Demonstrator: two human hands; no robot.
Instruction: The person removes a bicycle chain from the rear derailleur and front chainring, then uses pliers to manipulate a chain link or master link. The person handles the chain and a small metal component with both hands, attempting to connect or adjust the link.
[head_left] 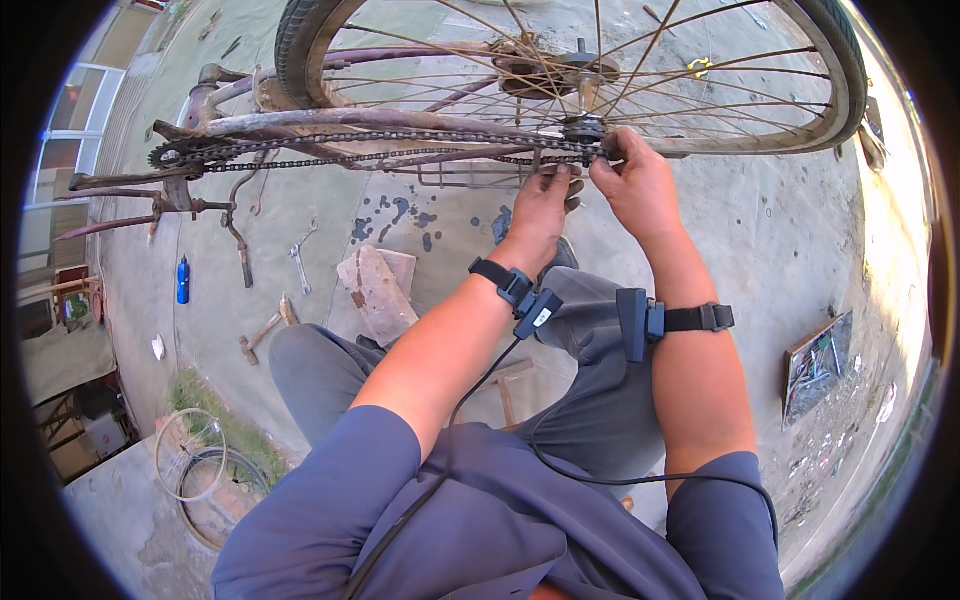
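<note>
A rusty bicycle wheel (845,125) with a black tyre is mounted in a worn, purplish bicycle frame (270,122). A chain (400,137) runs from the toothed chainring (172,155) at the left to the sprocket (583,130) at the wheel's hub. My left hand (540,210) is closed, its fingertips at the chain and frame end just below the sprocket. Beside the sprocket, at the chain's right end, my right hand (640,185) pinches with thumb and forefinger. What lies between the fingertips of either hand is too small or hidden to make out.
A spanner (300,257), a hammer (268,328) and a blue bottle (183,280) lie on the ground to the left. Near my knee rests a stained cloth or board (375,295). A tool tray (818,368) sits at right. Loose wheel rims (190,455) lie lower left.
</note>
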